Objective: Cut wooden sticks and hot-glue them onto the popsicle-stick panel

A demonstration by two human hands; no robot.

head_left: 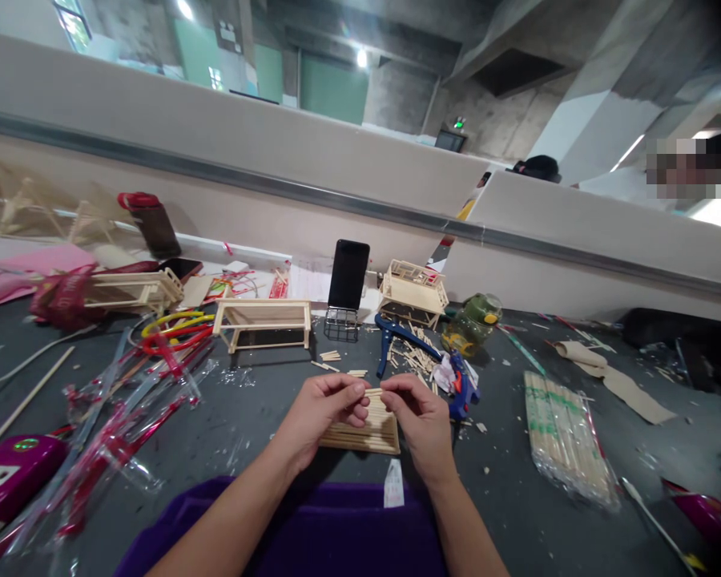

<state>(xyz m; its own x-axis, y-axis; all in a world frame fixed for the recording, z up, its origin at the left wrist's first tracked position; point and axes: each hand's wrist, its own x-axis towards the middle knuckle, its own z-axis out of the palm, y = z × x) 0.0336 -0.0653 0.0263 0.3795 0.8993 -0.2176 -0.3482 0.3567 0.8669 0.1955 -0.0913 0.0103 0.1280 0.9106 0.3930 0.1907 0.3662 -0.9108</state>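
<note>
Over a small panel of wooden sticks laid side by side, my two hands face each other with pinched fingers. My left hand is closed at one end of a thin wooden stick, and my right hand is closed at its other end. The fingertips partly cover the stick and the back of the panel. Short cut sticks lie just beyond my left hand. Past my right hand are a blue-handled cutter, a blue glue gun and a heap of stick offcuts.
Behind the hands stand a wooden stick frame, a phone on a wire stand, a small wooden chair-like model and a green bottle. Bagged sticks lie right, plastic wrappers left. A partition borders the table.
</note>
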